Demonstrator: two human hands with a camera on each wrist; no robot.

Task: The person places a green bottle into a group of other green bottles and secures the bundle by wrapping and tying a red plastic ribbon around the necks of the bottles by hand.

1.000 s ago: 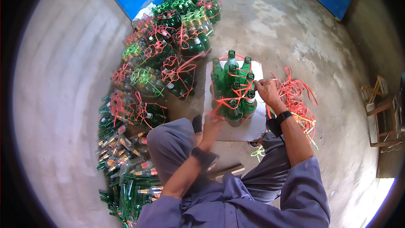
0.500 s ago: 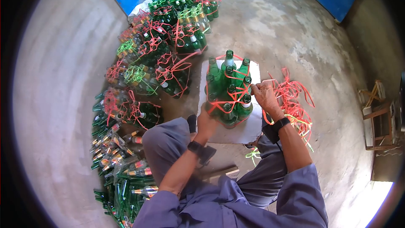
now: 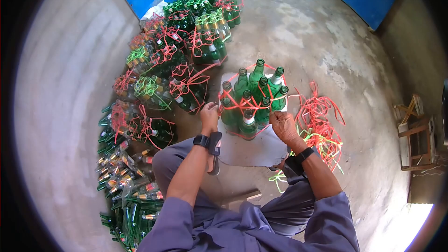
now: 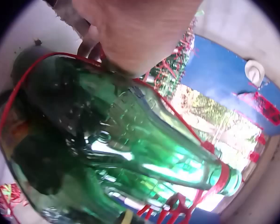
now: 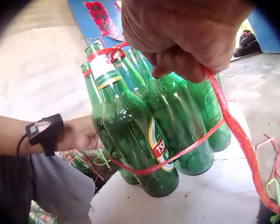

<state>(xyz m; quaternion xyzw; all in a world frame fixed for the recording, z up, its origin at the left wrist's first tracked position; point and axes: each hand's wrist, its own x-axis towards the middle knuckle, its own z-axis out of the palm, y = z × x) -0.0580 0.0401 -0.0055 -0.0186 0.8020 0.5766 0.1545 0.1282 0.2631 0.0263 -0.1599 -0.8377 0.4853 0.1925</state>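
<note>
Several green bottles (image 3: 248,128) stand upright in a tight cluster on a white board (image 3: 242,156), with red strap round their bodies and criss-crossed at their necks. At the cluster's left side, my left hand (image 3: 210,115) has its fingers bent round the strap; in the left wrist view that hand (image 4: 135,32) covers part of the red band (image 4: 18,88). My right hand (image 3: 284,128) is at the right side of the cluster. The right wrist view shows the hand (image 5: 186,39) curled round a red strap (image 5: 238,133) that hangs down from it.
Tied bottle bundles (image 3: 186,91) stand in rows to the left, with loose bottles (image 3: 126,177) lying nearer. A tangle of red and green strap (image 3: 319,116) lies on the floor to the right. Farther right stands a wooden stool (image 3: 415,140).
The bottle cluster has turned on the board. My left hand has moved from its near side out to its left side, and my right hand has come slightly nearer to me.
</note>
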